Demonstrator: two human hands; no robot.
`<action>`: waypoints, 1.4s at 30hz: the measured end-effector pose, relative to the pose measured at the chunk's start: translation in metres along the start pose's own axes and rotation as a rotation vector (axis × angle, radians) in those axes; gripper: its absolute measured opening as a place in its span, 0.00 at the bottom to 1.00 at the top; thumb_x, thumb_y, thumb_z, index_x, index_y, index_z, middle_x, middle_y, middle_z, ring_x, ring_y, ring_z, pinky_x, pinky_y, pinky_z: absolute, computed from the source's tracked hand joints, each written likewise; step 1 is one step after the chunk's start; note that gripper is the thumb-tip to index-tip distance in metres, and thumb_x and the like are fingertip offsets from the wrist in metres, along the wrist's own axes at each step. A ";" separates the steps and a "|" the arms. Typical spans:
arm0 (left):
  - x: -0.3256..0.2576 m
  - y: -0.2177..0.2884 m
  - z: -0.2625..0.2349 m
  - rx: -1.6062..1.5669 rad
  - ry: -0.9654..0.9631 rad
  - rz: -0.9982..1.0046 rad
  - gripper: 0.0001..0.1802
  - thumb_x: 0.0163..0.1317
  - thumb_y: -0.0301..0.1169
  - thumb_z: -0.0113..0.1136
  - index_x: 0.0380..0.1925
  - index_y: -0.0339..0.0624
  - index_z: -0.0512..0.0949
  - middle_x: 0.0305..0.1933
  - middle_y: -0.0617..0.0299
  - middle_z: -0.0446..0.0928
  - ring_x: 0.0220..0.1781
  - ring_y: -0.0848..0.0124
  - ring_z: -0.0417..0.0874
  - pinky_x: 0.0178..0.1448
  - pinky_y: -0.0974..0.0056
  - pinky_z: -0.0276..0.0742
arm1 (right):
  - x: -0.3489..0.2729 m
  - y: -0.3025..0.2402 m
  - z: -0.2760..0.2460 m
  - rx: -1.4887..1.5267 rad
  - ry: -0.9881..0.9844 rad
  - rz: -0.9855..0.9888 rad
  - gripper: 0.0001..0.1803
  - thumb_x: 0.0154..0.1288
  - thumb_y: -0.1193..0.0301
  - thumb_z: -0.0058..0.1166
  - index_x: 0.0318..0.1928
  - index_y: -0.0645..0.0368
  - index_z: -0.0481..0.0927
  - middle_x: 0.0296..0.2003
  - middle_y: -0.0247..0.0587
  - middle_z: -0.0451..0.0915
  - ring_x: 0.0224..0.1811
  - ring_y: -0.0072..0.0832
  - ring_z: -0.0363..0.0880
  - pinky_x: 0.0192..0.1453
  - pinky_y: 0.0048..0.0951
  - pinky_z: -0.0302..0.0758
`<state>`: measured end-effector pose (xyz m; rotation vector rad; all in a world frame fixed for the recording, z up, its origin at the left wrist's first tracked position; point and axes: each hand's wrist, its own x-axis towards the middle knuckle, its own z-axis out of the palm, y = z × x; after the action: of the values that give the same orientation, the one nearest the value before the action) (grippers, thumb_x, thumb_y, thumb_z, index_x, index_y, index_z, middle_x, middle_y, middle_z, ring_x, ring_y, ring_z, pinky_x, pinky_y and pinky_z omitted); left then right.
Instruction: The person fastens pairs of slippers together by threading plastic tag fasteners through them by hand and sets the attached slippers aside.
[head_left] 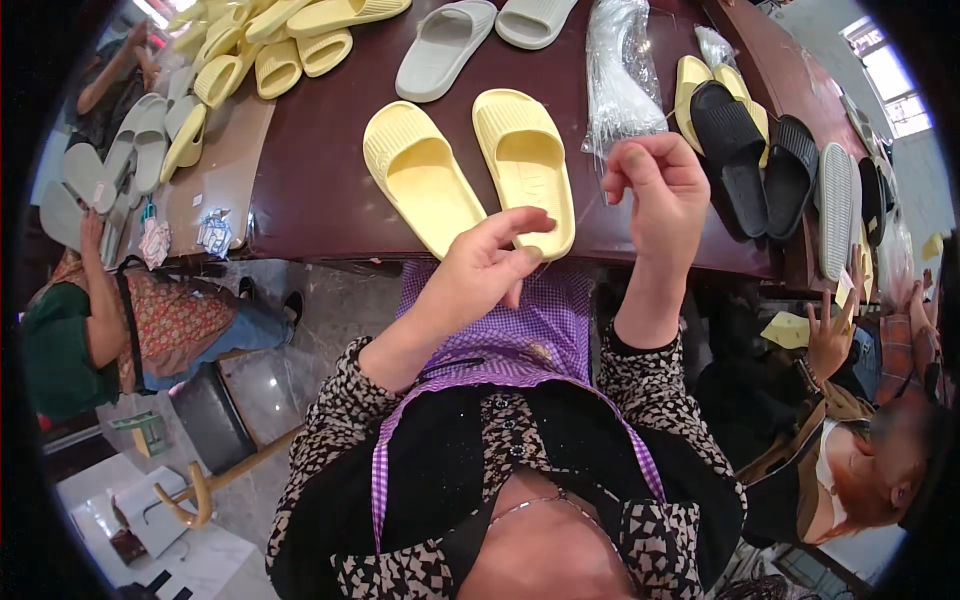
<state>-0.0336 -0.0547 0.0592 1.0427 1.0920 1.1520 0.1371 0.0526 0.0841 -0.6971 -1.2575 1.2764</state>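
Two pale yellow slide slippers, the left slipper (435,190) and the right slipper (535,170), lie side by side on the dark red table (315,150), heels toward me. My left hand (475,265) hovers at their heel ends, partly covering them. Its index finger and thumb are apart, the other fingers loosely curled, and nothing shows between them. Farther right, my right hand (660,195) is raised beside a stack of clear plastic bags (625,75). The fingertips there are pinched together; what they hold, if anything, is too small to make out.
Grey slippers (445,50) lie beyond the yellow pair. A pile of yellow slippers (235,50) is at the far left. Black slippers (730,150) rest at the right. Co-workers sit on both sides, one with a raised hand (830,340) at the right.
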 end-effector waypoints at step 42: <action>0.068 -0.057 -0.083 1.102 0.338 0.432 0.05 0.58 0.28 0.57 0.28 0.38 0.77 0.29 0.52 0.78 0.33 0.54 0.81 0.37 0.55 0.77 | 0.013 0.102 0.022 -0.978 -0.162 -0.217 0.10 0.62 0.73 0.51 0.40 0.67 0.79 0.37 0.56 0.81 0.39 0.49 0.80 0.45 0.39 0.76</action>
<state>-0.1008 0.0115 -0.0177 2.0506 1.9209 1.0528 0.0829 0.0829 -0.0010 -1.1001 -2.0440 0.4809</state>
